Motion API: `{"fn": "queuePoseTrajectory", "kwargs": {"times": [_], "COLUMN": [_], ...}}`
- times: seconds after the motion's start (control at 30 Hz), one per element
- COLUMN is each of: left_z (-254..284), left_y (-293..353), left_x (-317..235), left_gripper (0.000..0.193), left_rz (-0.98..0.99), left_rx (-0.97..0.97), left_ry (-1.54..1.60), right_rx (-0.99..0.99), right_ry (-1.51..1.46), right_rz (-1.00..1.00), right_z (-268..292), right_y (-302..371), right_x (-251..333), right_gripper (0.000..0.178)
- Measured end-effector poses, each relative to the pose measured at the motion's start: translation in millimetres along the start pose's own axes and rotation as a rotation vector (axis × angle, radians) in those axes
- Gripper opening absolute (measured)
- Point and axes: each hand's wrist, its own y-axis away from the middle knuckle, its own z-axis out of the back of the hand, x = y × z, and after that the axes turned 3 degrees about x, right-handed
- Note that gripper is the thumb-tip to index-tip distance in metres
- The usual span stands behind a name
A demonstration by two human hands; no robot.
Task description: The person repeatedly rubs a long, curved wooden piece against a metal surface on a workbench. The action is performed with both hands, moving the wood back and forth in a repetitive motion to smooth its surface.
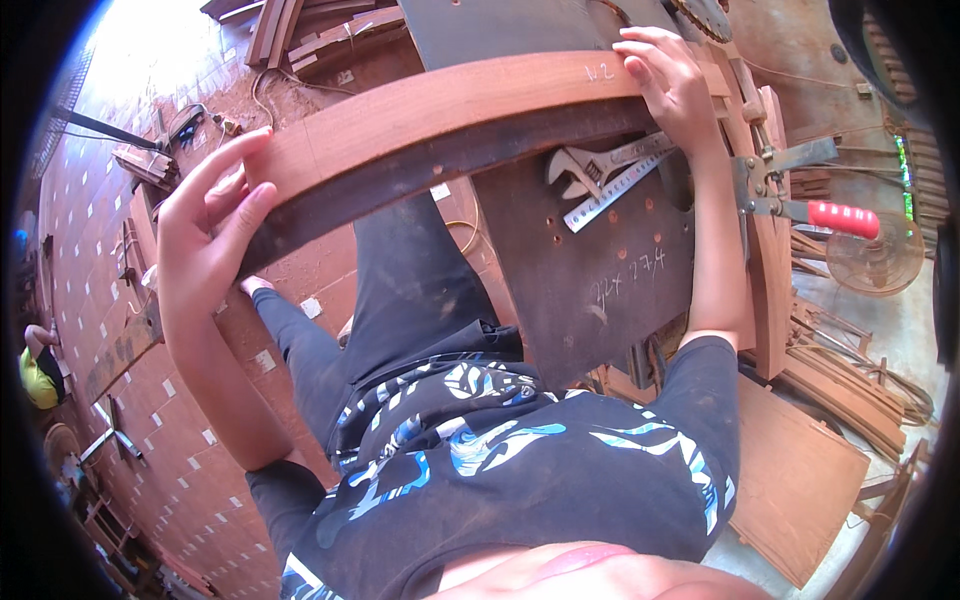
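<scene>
A long reddish-brown wooden board spans the view in front of me, looking curved in this picture, with a dark strip along its near side. My left hand is closed round its left end, thumb toward me and fingers over the far side. At the other end my right hand grips the wood with thumb and fingers, beside a pencil mark. Below the right forearm an adjustable wrench and a steel ruler lie on a dark worktop with chalk marks.
Right of the worktop stands a toggle clamp with a red handle. A toothed round blade shows at the top. Stacked wooden strips and a round fan are at right. Far left, a person in a yellow top is on the tiled floor.
</scene>
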Motion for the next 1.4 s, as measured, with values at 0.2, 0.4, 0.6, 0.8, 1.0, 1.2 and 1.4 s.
{"fn": "queuePoseTrajectory", "kwargs": {"times": [0.2, 0.4, 0.6, 0.8, 1.0, 1.2, 1.4], "left_z": [27, 48, 72, 84, 101, 115, 130], "left_y": [-46, -99, -137, -169, -203, -236, -266], "left_x": [21, 28, 32, 31, 36, 47, 50], "left_gripper": [0.052, 0.059, 0.072, 0.073, 0.073, 0.071, 0.07], "left_rz": [-0.091, 0.039, 0.138, 0.144, 0.138, 0.086, 0.086], "left_rx": [0.025, -0.197, -0.244, -0.285, -0.261, -0.321, -0.293], "left_ry": [0.016, -0.248, -0.389, -0.435, -0.522, -0.593, -0.599], "right_rx": [-0.002, -0.04, -0.054, -0.108, -0.168, -0.077, -0.086], "right_ry": [-0.065, -0.158, -0.181, -0.108, -0.074, -0.051, -0.016], "right_rz": [-0.022, -0.054, 0.021, 0.034, 0.028, -0.153, -0.158], "right_z": [-22, -34, -41, -53, -70, -91, -101], "right_y": [-33, -82, -122, -151, -181, -209, -237], "right_x": [-23, -27, -39, -57, -83, -113, -128], "right_gripper": [0.039, 0.037, 0.032, 0.034, 0.037, 0.059, 0.058]}}
